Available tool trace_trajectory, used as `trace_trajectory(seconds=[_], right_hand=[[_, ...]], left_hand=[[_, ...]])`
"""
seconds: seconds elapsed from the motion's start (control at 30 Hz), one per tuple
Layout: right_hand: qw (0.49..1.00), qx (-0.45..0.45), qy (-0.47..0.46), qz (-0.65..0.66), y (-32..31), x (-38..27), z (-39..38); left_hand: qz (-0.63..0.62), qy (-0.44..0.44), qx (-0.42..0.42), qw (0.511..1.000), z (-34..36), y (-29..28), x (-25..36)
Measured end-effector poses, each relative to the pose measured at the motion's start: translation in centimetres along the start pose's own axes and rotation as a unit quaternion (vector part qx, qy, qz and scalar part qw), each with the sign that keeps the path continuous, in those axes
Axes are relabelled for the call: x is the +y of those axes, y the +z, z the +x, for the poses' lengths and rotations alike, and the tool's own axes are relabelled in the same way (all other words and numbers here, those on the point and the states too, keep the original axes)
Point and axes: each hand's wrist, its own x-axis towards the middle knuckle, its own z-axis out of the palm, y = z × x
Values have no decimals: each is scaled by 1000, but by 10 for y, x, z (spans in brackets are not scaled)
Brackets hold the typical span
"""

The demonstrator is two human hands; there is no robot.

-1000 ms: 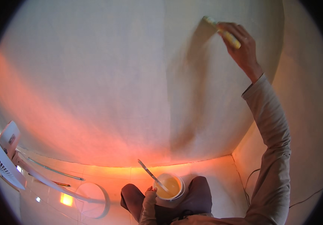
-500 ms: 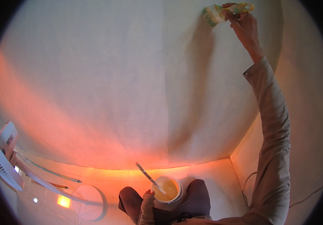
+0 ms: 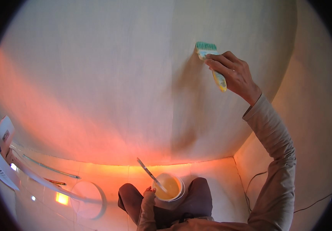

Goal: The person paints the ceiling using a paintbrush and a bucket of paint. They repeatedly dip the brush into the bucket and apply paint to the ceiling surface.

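Paintbrush (image 3: 204, 54), bristles up by the pale wall (image 3: 115, 77), pinched in the fingers of the right hand (image 3: 236, 73), best drawn lightly and evenly, the left hand (image 3: 148, 191), finger grip unclear, beside the bucket (image 3: 182, 188).

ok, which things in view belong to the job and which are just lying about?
Likely job:
brush in right hand
wall
white bucket of liquid, left hand at its rim
stick leaning in it

Likely incidental:
white fan
long rod
shorter rod
cable
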Motion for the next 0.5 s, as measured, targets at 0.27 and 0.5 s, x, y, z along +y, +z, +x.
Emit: trace_trajectory(seconds=[0.27,0.5], right_hand=[[907,135,284,279,24,-5,-3],[971,198,133,31,25,-8,22]], left_hand=[[-11,-6,7,1000,-22,7,17],[-38,31,-15,999,-6,-7,5]])
